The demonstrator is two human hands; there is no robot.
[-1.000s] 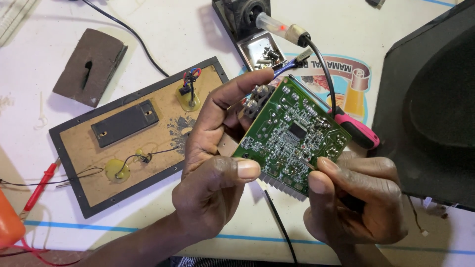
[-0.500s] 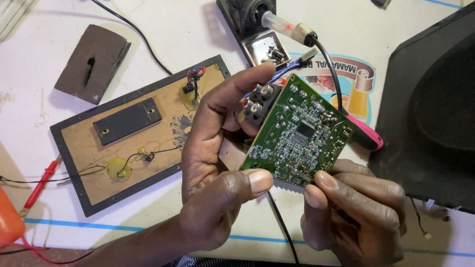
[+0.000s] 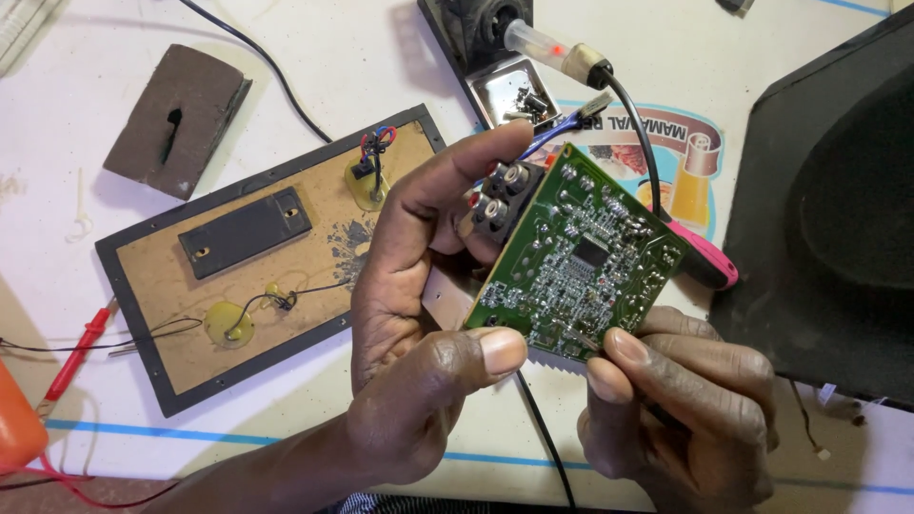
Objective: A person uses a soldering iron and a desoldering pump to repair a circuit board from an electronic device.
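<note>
Both hands pinch a green circuit board (image 3: 581, 262) above the workbench.

The left hand (image 3: 419, 314) clamps its edge by the audio jacks (image 3: 497, 195); the right hand (image 3: 681, 409) grips the lower edge. A brown back panel (image 3: 257, 257) lies left, a black speaker cabinet (image 3: 838, 209) right.

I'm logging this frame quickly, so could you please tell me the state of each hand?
Left hand: closed on the green circuit board, thumb on its lower edge.
Right hand: closed on the same board's lower edge.

black speaker cabinet (image 3: 838, 200) cut off at right — orange object (image 3: 17, 419) at left.
</note>
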